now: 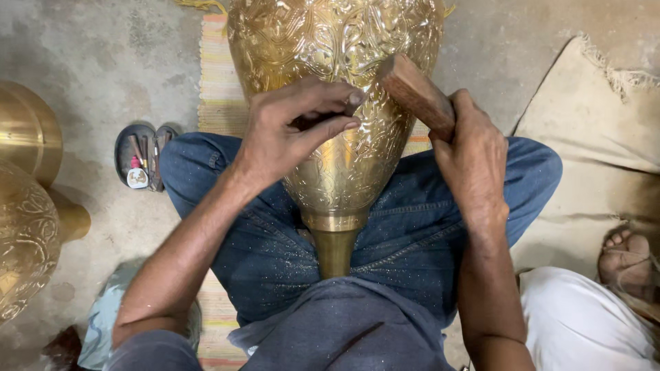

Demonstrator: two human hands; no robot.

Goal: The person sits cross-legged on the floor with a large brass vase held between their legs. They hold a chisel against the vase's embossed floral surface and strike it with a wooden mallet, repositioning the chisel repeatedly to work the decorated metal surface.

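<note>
Brass vase [337, 103], big and shiny with bumpy patterns, lies across the person's lap on blue jeans [412, 233]. Left hand [289, 134] pinches a thin tool [313, 120] against it. Right hand [474, 165] is closed tight around a wooden mallet [416, 93].

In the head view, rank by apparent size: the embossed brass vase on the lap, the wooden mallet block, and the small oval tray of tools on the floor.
1. Brass vase, by far the largest.
2. Oval tray.
3. Wooden mallet block; the right hand hides part, so tray versus mallet is unsure.
</note>
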